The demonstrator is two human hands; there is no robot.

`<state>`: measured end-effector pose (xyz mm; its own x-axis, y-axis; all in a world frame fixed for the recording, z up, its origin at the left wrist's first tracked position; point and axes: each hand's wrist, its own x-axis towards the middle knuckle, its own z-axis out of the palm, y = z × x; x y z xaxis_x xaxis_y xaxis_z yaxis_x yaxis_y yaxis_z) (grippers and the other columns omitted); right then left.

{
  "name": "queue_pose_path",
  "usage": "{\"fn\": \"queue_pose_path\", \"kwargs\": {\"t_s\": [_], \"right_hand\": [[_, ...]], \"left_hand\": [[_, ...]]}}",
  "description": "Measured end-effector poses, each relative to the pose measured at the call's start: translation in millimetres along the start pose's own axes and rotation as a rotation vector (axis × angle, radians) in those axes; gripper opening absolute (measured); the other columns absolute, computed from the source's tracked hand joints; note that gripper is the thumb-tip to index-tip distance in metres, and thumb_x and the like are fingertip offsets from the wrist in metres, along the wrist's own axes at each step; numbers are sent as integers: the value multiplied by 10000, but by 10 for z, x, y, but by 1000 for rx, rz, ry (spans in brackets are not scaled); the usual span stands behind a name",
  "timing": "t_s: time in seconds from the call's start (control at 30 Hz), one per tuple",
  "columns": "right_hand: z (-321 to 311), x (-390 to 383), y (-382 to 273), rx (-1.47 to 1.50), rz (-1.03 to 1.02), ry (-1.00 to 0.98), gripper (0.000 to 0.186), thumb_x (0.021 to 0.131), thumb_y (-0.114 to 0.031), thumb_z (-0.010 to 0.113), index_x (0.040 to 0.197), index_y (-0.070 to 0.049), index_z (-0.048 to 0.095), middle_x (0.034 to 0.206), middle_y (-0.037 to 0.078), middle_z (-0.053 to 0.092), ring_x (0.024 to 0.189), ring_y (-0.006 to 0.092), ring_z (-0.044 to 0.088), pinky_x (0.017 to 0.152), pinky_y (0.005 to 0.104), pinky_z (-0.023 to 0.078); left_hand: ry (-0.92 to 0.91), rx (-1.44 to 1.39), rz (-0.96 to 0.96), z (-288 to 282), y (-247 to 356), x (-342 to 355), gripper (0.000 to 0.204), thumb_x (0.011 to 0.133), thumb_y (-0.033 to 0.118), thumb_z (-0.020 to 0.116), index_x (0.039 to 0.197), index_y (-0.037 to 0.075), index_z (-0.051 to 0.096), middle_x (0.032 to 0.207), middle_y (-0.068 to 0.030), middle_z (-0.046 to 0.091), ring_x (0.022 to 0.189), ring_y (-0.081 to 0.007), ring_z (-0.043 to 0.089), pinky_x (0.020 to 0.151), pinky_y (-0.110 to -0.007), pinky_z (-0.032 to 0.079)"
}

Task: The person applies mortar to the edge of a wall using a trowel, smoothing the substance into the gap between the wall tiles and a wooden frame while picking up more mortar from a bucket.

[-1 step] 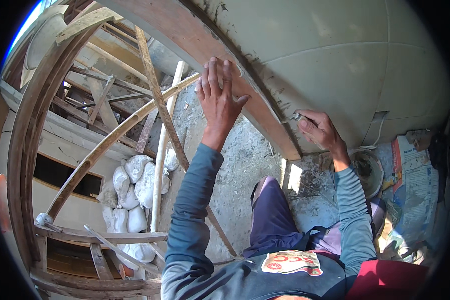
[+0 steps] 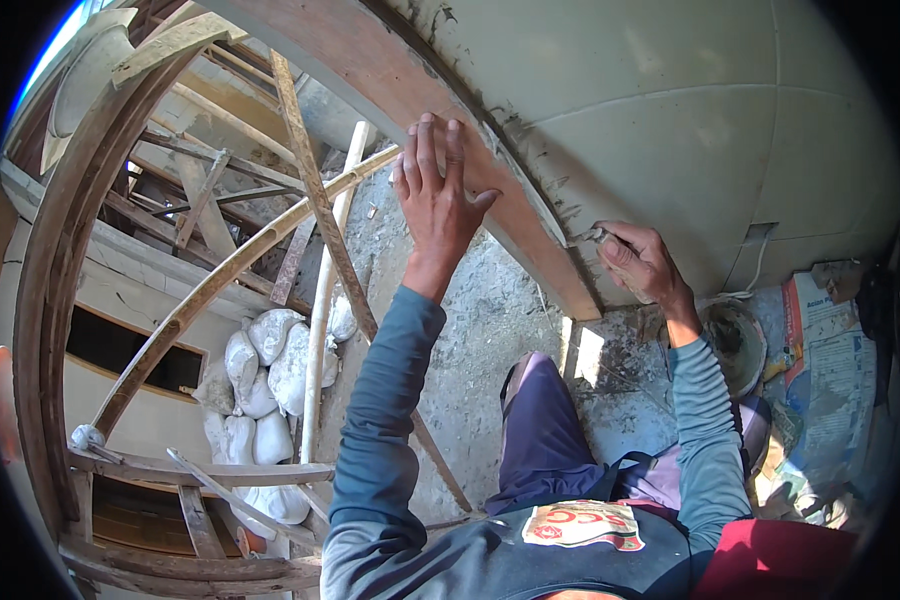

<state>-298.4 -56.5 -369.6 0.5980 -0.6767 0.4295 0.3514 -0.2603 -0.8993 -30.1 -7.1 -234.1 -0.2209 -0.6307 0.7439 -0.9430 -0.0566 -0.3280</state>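
Note:
A long reddish-brown board (image 2: 530, 235) runs slantwise along the pale tiled wall (image 2: 710, 150), with grey mortar smeared at their joint. My left hand (image 2: 438, 205) rests on the board, its palm down and fingers stretched out, holding nothing. To the right, my right hand (image 2: 642, 265) is closed around a small trowel-like tool (image 2: 596, 235). Its thin metal end meets the edge of the board by the wall. Most of the handle is hidden in my fist, and the blade's full shape does not show.
Right of my knee stands a bucket (image 2: 732, 345) with grey stuff in it, near printed paper sacks (image 2: 835, 370). White filled sacks (image 2: 270, 375) are piled at left. Bamboo poles (image 2: 260, 245) and wooden frames (image 2: 55, 250) cross there, above the rough concrete floor (image 2: 460, 340).

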Motion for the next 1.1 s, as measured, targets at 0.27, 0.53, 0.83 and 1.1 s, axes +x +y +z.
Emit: {"fn": "queue_pose_path", "kwargs": {"t_s": [0.27,0.53,0.83,1.1], "right_hand": [[-26,184,368,-44,14,66,586,1019,-388,605,1338,101,560,726,12,530,590,86,494,530,257,413],[6,214,127,107,-58,44,495,1008,-412,609,1159,60,621,708,12,520,580,85,478,532,262,400],[42,306,-56,92,-47,-37,436,1022,-380,586,1093,46,653,678,-4,524,563,78,479,524,259,401],[212,880,-895,-217,-208,215,471,1026,-373,594,1247,40,648,687,16,529,588,83,505,549,266,434]], "left_hand": [[1,-9,13,2,9,0,1244,525,392,974,1576,180,346,1615,-164,268,1473,-380,302,1142,-522,297],[-2,-9,33,-18,-23,6,1246,536,406,968,1583,176,334,1614,-176,265,1469,-396,300,1145,-533,292],[-26,-74,24,-44,-49,0,1235,555,378,961,1586,155,319,1620,-193,244,1479,-413,280,1173,-500,339],[27,-203,43,-270,-328,390,975,683,209,897,1529,132,417,1391,-117,510,1225,-365,532,977,-469,498]]}}
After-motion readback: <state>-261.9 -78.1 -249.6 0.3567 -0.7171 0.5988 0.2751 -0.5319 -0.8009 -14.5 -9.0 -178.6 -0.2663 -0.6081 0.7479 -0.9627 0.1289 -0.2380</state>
